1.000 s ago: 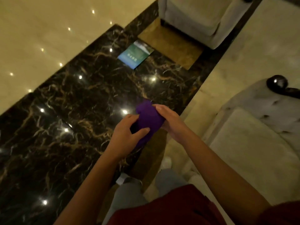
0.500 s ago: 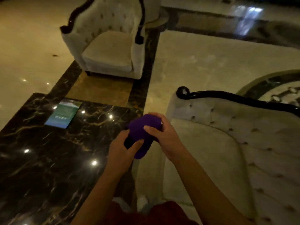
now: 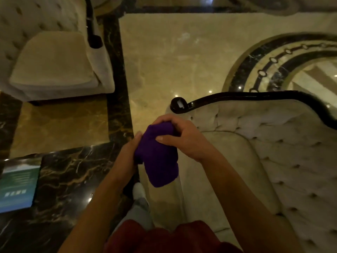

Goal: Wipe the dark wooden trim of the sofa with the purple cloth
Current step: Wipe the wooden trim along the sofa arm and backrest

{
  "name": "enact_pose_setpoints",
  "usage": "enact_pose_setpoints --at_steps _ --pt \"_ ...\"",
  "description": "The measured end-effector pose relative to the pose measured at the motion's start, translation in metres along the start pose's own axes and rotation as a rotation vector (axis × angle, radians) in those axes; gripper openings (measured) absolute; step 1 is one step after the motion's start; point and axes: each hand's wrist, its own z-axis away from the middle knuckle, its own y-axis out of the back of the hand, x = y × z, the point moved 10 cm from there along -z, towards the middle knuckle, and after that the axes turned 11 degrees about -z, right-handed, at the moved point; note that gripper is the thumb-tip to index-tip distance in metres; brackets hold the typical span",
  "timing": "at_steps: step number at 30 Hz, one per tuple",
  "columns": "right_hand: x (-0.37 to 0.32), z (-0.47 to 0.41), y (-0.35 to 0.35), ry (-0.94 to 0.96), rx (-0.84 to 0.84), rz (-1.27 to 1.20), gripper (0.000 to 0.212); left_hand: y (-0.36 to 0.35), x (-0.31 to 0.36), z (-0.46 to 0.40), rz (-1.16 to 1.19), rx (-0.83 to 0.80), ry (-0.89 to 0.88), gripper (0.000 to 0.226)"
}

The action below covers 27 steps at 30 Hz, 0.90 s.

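A bunched purple cloth (image 3: 158, 157) hangs between both my hands in the middle of the view. My left hand (image 3: 127, 152) grips its left side and my right hand (image 3: 180, 137) closes over its top. The cream tufted sofa (image 3: 264, 161) lies to the right below me. Its dark wooden trim (image 3: 237, 97) runs along the top of the back, ending in a round scroll (image 3: 178, 105) just above my right hand. The cloth is apart from the trim.
A second cream armchair (image 3: 54, 61) with its own dark trim (image 3: 93, 33) stands at the upper left. A dark marble table (image 3: 73, 179) with a blue-green card (image 3: 18, 189) is at the lower left. Polished beige floor (image 3: 173, 61) spreads beyond the sofa.
My view has swung right toward the sofa, so its trim and back now fill the right side. Both hands keep hold of the cloth, which now hangs lower and looser.
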Motion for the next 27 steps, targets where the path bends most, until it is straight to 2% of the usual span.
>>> enact_pose_setpoints --at_steps 2,5,7,10,11,13,16,20,23,25,27 --pt "-0.004 -0.030 0.016 0.014 0.133 0.070 0.036 0.000 0.004 -0.025 0.077 -0.059 0.033 0.061" --pt "0.001 -0.063 0.037 0.014 0.273 0.169 0.040 -0.001 0.019 -0.060 0.092 -0.130 0.021 0.054" --pt "0.012 -0.077 0.050 -0.029 0.383 0.208 0.050 0.005 0.024 -0.085 0.055 -0.087 0.050 0.051" --pt "0.020 -0.082 0.086 -0.025 0.710 0.233 0.067 0.014 0.028 -0.124 0.102 0.011 0.134 0.047" --pt "0.023 -0.082 0.095 -0.012 0.769 0.256 0.071 0.016 0.026 -0.137 0.120 0.034 0.178 0.044" --pt "0.039 -0.093 0.095 -0.042 0.715 0.235 0.074 0.013 0.024 -0.161 0.156 0.011 0.255 0.040" --pt "0.081 -0.113 0.075 -0.120 0.545 0.202 0.081 -0.006 0.018 -0.186 0.180 -0.132 0.356 0.036" --pt "0.125 -0.128 0.099 -0.239 0.668 0.285 0.067 -0.020 0.004 -0.207 0.237 -0.254 0.466 0.059" --pt "0.154 -0.154 0.127 -0.337 0.690 0.367 0.060 -0.023 -0.014 -0.236 0.101 -0.172 0.508 0.053" --pt "0.162 -0.167 0.151 -0.339 0.723 0.424 0.055 -0.017 -0.019 -0.255 -0.026 -0.070 0.505 0.048" --pt "0.164 -0.179 0.188 -0.324 0.795 0.441 0.052 -0.007 -0.023 -0.279 -0.051 0.006 0.473 0.040"
